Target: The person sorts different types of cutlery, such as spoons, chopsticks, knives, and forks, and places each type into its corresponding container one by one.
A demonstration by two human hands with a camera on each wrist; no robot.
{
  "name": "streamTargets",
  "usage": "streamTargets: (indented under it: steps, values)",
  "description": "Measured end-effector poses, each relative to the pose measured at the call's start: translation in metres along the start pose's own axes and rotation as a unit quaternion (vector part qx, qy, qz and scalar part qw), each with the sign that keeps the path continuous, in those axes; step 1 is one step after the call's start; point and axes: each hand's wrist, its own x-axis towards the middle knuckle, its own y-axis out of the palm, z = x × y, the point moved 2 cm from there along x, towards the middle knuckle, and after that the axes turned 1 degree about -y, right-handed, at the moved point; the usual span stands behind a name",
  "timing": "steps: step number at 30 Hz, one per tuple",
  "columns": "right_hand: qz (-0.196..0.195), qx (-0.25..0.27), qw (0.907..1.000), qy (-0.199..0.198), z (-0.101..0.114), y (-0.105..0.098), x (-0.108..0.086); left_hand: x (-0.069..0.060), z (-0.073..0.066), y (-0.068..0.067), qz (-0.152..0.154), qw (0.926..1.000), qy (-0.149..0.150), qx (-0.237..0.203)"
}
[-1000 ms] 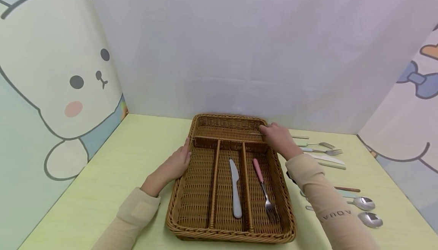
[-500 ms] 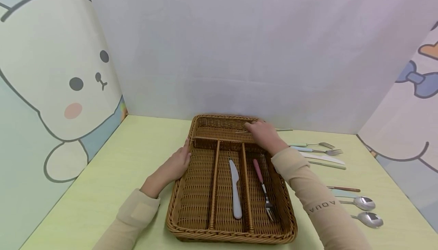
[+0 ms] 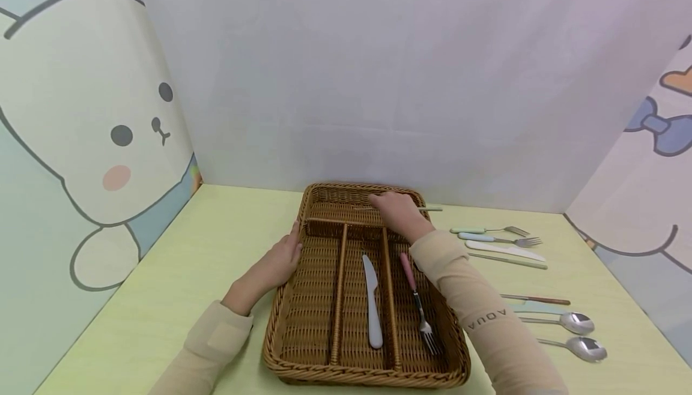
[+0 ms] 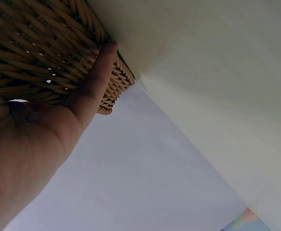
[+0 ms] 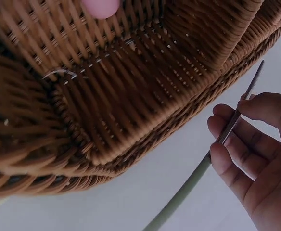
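Note:
A brown wicker cutlery tray with several compartments lies in the middle of the table. My left hand rests against its left side; a straight finger lies along the woven wall in the left wrist view, and the other fingers are mostly hidden. My right hand is over the tray's far compartment. It pinches a green-handled metal chopstick between thumb and fingers, held crosswise. A white-handled knife lies in the middle near compartment, a pink-handled fork in the right one.
Right of the tray lie a green-handled fork, a blue-handled fork, a white knife and another green chopstick. Nearer are a brown-handled chopstick and two spoons. A pale wall stands behind.
My right hand has moved left over the far compartment, carrying the chopstick with it. My left hand has stayed at the tray's left side.

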Motion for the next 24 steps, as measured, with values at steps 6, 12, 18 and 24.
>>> streamTargets:
  steps: [6, 12, 18, 24]
  values:
    - [0.019, 0.009, 0.9998, -0.007, 0.01, 0.002, 0.009, 0.0, -0.001, 0.0, 0.0, 1.0, 0.003, 0.002]
    - [0.016, 0.042, 0.9988, -0.017, 0.019, 0.009, 0.017, -0.001, -0.001, -0.001, -0.003, 1.0, 0.002, -0.001]
    - [0.032, 0.079, 0.9963, -0.009, 0.023, 0.016, 0.019, -0.001, 0.0, 0.001, -0.007, 0.9999, 0.008, 0.001]
    - [0.036, 0.122, 0.9918, 0.013, 0.021, 0.024, 0.021, -0.001, -0.001, 0.0, -0.011, 0.9999, 0.007, 0.008]
